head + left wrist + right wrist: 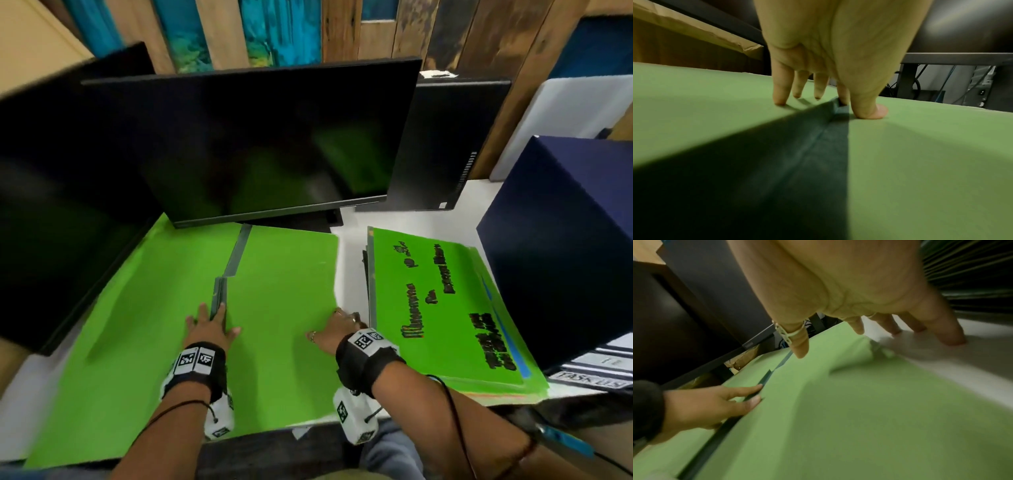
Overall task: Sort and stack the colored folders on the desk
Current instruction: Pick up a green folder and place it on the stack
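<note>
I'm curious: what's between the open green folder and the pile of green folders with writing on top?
Only a bare strip of white desk, clearest in the head view; the right hand reaches over its near end.

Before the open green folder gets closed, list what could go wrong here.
1. The left hand lies flat on the open green folder's dark spine strip; closing the cover could trap its fingers.
2. The right hand reaches over the folder's right edge, where the cover already buckles, so it may crease.
3. The folder's far edge sits under the monitor and could snag on it.
</note>
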Demonstrator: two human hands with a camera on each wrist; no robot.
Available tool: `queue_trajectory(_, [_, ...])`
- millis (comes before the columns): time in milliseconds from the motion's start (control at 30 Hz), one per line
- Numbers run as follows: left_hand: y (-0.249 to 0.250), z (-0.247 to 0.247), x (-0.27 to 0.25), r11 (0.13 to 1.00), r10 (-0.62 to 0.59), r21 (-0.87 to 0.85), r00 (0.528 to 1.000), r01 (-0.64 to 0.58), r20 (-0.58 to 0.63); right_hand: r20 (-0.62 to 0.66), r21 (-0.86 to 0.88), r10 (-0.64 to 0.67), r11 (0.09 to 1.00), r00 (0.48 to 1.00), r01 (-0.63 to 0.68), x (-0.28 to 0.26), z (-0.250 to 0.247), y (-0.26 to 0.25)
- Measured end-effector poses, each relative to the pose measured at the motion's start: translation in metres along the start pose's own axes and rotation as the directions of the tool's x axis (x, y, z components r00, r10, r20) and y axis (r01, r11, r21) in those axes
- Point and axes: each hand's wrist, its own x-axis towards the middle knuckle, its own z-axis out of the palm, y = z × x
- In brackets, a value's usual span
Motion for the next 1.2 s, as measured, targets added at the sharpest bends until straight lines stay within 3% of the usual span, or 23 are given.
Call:
queue_trajectory(167, [0.002, -0.002, 0.000, 0.988, -0.034, -0.149, 0.999, 0.030, -0.021, 0.090, 0.286, -0.002, 0.958, 0.996, -0.024, 0.003, -0.004, -0.012])
queue_trajectory(300, [0.003, -0.001, 0.001, 0.986, -0.092, -0.141, 0.995, 0.087, -0.030, 0.131, 0.608, -0.046, 0.793, 0.990, -0.043, -0.006, -0.026, -0.019])
queue_trajectory(400, [0.003, -0.004, 0.002, 0.980, -0.103, -0.178, 0.994, 0.094, -0.041, 0.094, 0.744, -0.202, 0.665, 0.975, 0.066, -0.029, -0.043, -0.021])
queue_trajectory(467, [0.006, -0.005, 0.001, 0.952, -0.117, -0.293, 0.989, 0.087, -0.086, 0.166, 0.807, -0.379, 0.583, 0.910, 0.096, -0.052, -0.058, -0.023])
queue_trajectory(533, [0.015, -0.007, -0.005, 0.896, -0.138, -0.439, 0.982, 0.070, -0.125, 0.213, 0.782, -0.485, 0.606, 0.848, 0.150, -0.064, -0.069, -0.025])
queue_trajectory(633, [0.032, -0.014, -0.014, 0.741, -0.129, -0.670, 0.988, 0.040, -0.084, 0.096, 0.675, -0.476, 0.677, 0.874, 0.295, -0.069, -0.080, -0.028])
queue_trajectory(700, [0.042, -0.029, -0.023, 0.584, -0.058, -0.812, 0.997, -0.014, -0.059, -0.021, 0.638, -0.478, 0.670, 0.878, 0.380, -0.072, -0.087, -0.028])
queue_trajectory(767, [0.050, -0.053, -0.040, 0.469, 0.059, -0.874, 0.991, -0.131, -0.117, -0.080, 0.656, -0.498, 0.626, 0.864, 0.421, -0.076, -0.095, -0.028])
queue_trajectory(867, [0.056, -0.102, -0.076, 0.405, 0.237, -0.869, 0.951, -0.284, -0.200, -0.033, 0.744, -0.556, 0.541, 0.831, 0.391, -0.091, -0.103, -0.034])
queue_trajectory(933, [0.056, -0.132, -0.094, 0.388, 0.273, -0.865, 0.936, -0.318, -0.222, 0.027, 0.756, -0.632, 0.520, 0.774, 0.398, -0.094, -0.097, -0.040])
queue_trajectory(1000, [0.050, -0.154, -0.102, 0.443, 0.273, -0.826, 0.930, -0.348, -0.246, 0.071, 0.745, -0.698, 0.512, 0.712, 0.428, -0.090, -0.084, -0.047])
queue_trajectory(1067, [0.038, -0.163, -0.099, 0.626, 0.258, -0.689, 0.931, -0.366, -0.260, 0.105, 0.726, -0.712, 0.532, 0.695, 0.435, -0.082, -0.066, -0.053])
queue_trajectory(1133, [0.022, -0.163, -0.098, 0.768, 0.209, -0.547, 0.938, -0.333, -0.277, 0.121, 0.686, -0.665, 0.593, 0.737, 0.421, -0.066, -0.044, -0.057])
queue_trajectory(1200, [0.004, -0.159, -0.096, 0.805, 0.164, -0.521, 0.950, -0.284, -0.266, 0.137, 0.633, -0.547, 0.689, 0.826, 0.352, -0.045, -0.019, -0.057])
